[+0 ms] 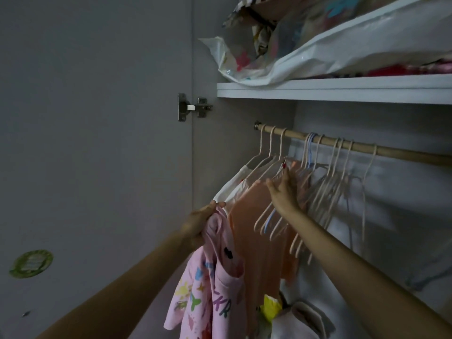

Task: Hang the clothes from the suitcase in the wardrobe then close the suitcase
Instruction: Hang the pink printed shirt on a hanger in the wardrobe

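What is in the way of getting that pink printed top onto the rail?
Not much. The left hand holds the pink top low, left of the rail. Hung garments and empty hangers crowd the rail; the right hand rests among them, fingers straight, maybe parting a gap.

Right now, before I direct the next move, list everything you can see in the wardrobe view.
pink printed garment: one, pink with coloured letters, held low left of the rail.
peach garment: one, peach, hanging from the rail.
white garment: one, white, leftmost on the rail.
empty hangers: several, pale, one blue, bunched on the rail.
rail: one, wooden, under the shelf.
shelf: one, white, above the rail.
plastic bag: one, white and clear, on the shelf.
hinge: one, metal, on the door.
sticker: one, green, on the door.
left hand: grips the pink printed garment.
right hand: fingers straight, among the hangers.
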